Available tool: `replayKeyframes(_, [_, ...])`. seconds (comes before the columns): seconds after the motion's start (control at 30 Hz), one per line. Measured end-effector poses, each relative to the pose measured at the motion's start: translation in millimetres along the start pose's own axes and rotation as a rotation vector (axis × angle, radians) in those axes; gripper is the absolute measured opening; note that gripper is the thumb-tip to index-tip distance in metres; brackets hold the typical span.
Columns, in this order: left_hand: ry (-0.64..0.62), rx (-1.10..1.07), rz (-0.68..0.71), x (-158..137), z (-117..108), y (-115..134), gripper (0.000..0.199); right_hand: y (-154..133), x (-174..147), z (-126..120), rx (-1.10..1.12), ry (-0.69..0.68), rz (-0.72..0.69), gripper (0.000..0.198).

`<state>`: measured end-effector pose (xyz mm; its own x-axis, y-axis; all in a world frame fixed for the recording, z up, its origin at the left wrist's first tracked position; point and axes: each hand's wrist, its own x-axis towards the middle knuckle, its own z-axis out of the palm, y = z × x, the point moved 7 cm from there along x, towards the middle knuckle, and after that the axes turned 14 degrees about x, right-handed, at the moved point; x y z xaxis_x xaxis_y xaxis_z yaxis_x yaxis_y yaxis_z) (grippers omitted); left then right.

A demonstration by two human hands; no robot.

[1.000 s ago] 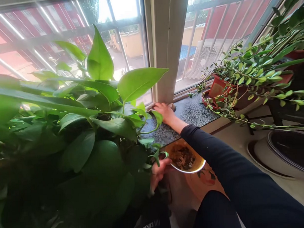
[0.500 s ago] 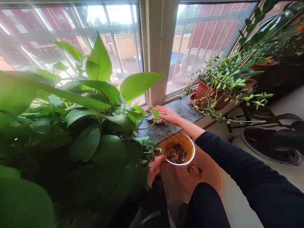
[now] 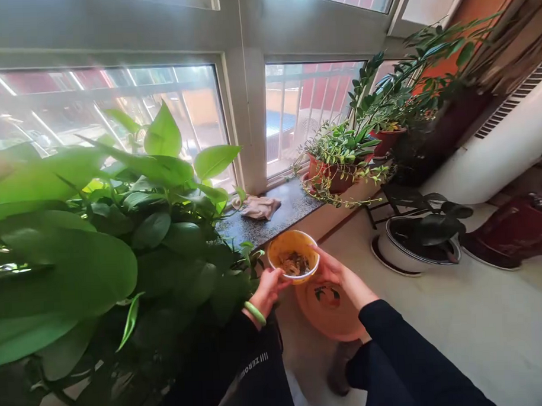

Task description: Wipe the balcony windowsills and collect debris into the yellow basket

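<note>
Between my two hands is a yellow bucket (image 3: pixel 282 243) with a white rim, and dry brown leaf scraps (image 3: pixel 295 264) lie in its bottom. My left hand (image 3: pixel 268 287), a pale green bangle on its wrist, grips the near left side of the rim. On the right side, my right hand (image 3: pixel 330 266) has its fingers wrapped round the wall. Below the bucket an orange basin (image 3: pixel 317 320) rests on the floor. A crumpled beige cloth (image 3: pixel 260 207) sits on the dark speckled windowsill (image 3: pixel 293 209).
A large leafy green plant (image 3: pixel 166 248) crowds the left side, close to my left arm. Potted plants (image 3: pixel 336 165) stand farther along the sill. On the floor at right are a white pot (image 3: pixel 400 259) and a dark red pot (image 3: pixel 507 233).
My right hand has left the cloth on the sill and now holds the bucket's right side. My left hand still holds the bucket and shows more clearly. The view has shifted.
</note>
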<state>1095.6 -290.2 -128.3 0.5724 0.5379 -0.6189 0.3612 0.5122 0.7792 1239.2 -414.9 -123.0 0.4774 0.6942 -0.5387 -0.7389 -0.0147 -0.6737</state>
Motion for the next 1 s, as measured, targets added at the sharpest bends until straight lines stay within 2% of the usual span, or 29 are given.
replayKeyframes(0.1, [-0.003, 0.010, 0.004, -4.9, 9.4, -3.2, 0.021, 0.4, 2.1, -13.2, 0.010, -0.026, 0.086, 0.060])
replayKeyframes(0.23, [-0.031, 0.064, 0.040, -11.6, 13.9, -1.4, 0.017, -0.6, 14.1, -25.9, 0.065, 0.011, 0.051, 0.058])
replayKeyframes(0.33, [0.036, 0.353, 0.154, -26.8, 4.7, 13.9, 0.014, 7.0, 26.3, -25.6, 0.127, 0.074, 0.027, 0.059])
replayKeyframes(0.4, [0.129, 0.682, 0.338, -42.9, 2.6, 42.2, 0.011, 13.2, 33.2, -23.5, 0.157, 0.114, 0.010, 0.059])
replayKeyframes(0.47, [0.230, 0.975, 0.598, -58.1, 11.8, 85.3, 0.009, 18.5, 38.4, -21.0, 0.181, 0.126, -0.001, 0.059])
replayKeyframes(0.53, [0.351, 1.104, 0.807, -60.6, 22.4, 135.3, 0.019, 20.8, 42.0, -18.4, 0.206, 0.103, -0.012, 0.060])
replayKeyframes(0.57, [0.433, 1.171, 0.848, -53.4, 25.0, 160.0, 0.026, 20.5, 43.2, -16.8, 0.216, 0.077, -0.017, 0.060])
replayKeyframes(0.63, [0.612, 1.340, 0.803, -23.5, 23.7, 203.4, 0.046, 18.1, 44.4, -14.7, 0.225, 0.030, -0.025, 0.062])
replayKeyframes(0.67, [0.661, 1.419, 0.729, -2.5, 20.8, 219.5, 0.056, 16.3, 44.7, -14.8, 0.227, 0.022, -0.030, 0.062])
replayKeyframes(0.73, [0.671, 1.521, 0.592, 41.0, 15.8, 239.8, 0.075, 13.9, 45.5, -16.6, 0.229, 0.026, -0.029, 0.064])
replayKeyframes(0.77, [0.654, 1.539, 0.528, 60.9, 14.1, 244.1, 0.078, 13.5, 46.4, -17.4, 0.232, 0.027, -0.029, 0.064])
replayKeyframes(0.83, [0.641, 1.534, 0.493, 89.6, 17.6, 246.3, 0.074, 13.5, 49.8, -18.5, 0.250, 0.020, -0.044, 0.062])
replayKeyframes(0.9, [0.615, 1.506, 0.570, 104.3, 32.7, 240.8, 0.059, 15.6, 54.6, -20.3, 0.277, 0.023, -0.062, 0.060])
replayKeyframes(1.0, [0.491, 1.476, 0.764, 104.2, 68.0, 220.6, 0.035, 18.2, 61.3, -25.5, 0.300, 0.061, -0.093, 0.060])
